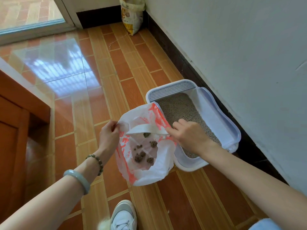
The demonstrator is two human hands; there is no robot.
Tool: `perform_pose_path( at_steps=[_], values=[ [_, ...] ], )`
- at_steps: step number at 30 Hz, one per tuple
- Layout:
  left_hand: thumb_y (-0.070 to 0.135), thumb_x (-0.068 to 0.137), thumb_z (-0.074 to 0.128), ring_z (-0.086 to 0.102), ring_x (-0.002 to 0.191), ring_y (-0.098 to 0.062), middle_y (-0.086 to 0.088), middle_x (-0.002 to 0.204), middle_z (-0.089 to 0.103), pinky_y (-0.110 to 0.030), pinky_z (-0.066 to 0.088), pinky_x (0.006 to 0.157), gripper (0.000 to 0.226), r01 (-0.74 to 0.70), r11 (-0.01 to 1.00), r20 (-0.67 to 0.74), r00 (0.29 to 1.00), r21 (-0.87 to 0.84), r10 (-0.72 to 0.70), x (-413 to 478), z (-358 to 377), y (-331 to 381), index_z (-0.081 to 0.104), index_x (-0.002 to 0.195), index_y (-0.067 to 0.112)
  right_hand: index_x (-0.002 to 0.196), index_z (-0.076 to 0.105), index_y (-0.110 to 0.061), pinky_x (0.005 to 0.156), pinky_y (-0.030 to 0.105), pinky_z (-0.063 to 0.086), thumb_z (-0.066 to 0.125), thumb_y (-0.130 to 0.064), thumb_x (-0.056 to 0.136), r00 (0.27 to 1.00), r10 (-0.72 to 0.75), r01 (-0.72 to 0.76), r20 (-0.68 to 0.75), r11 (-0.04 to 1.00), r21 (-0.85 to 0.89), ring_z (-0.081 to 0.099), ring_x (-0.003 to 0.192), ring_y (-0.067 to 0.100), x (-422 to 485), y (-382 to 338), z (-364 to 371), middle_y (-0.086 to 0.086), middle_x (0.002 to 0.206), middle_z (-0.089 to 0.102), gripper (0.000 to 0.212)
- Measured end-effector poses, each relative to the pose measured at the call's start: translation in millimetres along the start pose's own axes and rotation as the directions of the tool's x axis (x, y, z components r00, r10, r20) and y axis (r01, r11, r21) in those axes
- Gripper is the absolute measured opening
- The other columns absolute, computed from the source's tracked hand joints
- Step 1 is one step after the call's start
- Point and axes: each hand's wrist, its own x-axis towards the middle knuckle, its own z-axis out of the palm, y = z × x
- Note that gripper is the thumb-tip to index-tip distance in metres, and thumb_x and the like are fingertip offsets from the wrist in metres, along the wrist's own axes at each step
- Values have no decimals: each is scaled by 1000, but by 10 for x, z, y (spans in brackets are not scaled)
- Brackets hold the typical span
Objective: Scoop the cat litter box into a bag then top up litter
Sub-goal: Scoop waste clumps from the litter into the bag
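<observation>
A white plastic bag with red print [156,170] hangs open just left of the litter box, with several dark clumps [141,155] at its bottom. My left hand [108,135] pinches the bag's left rim. My right hand [189,135] grips a white scoop [146,129] whose head lies across the bag's mouth with one clump on it. The white litter box [221,120] sits along the wall and holds grey litter [179,107]; a perforated grey step [171,90] forms its far end.
A yellow and white litter sack [132,14] leans in the far corner by the wall. A wooden cabinet [15,130] stands at left. My white shoe [123,216] is on the tiled floor [99,80] below the bag. A glass door is at top left.
</observation>
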Motion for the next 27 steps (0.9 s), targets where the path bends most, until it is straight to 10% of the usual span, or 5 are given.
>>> perform_pose_path(
  at_steps=[7,12,17,20,27],
  values=[
    [16,99,43,64,83,-34,-8,94,67,-45,55,72,22,-9,1000,-4,1000,9,9,-25,19,49,63,108,12,80,66,-13,49,29,37,73,-9,75,990,-87,80,-107,994,-72,50,58,20,22,-21,81,2,63,56,9],
    [13,98,43,58,77,-25,-11,91,66,-43,52,70,20,-19,1000,-19,1000,16,19,-3,5,35,62,95,16,90,67,-18,44,19,31,51,-37,83,991,122,-133,62,968,213,52,50,17,-4,86,32,-2,63,53,27],
    [14,98,43,58,79,-23,-7,90,65,-42,52,74,19,-3,1000,-35,999,18,4,20,-1,14,61,96,18,102,66,-27,54,29,49,64,-34,85,698,493,-704,519,341,623,59,62,13,-76,422,-81,-1,76,66,18],
    [15,98,42,58,79,-20,-1,89,64,-39,51,73,21,36,999,-57,998,-13,-37,61,-4,-6,62,104,15,112,62,-17,56,32,55,67,-17,85,551,591,-801,589,178,571,61,60,19,-195,725,-29,3,77,61,28],
    [14,97,43,57,79,-17,3,85,61,-37,50,75,22,75,996,-96,992,-49,-79,119,23,-59,63,103,9,106,61,-21,57,34,48,53,-6,84,504,645,-817,574,572,75,57,67,23,-255,953,345,4,84,61,27]
  ],
)
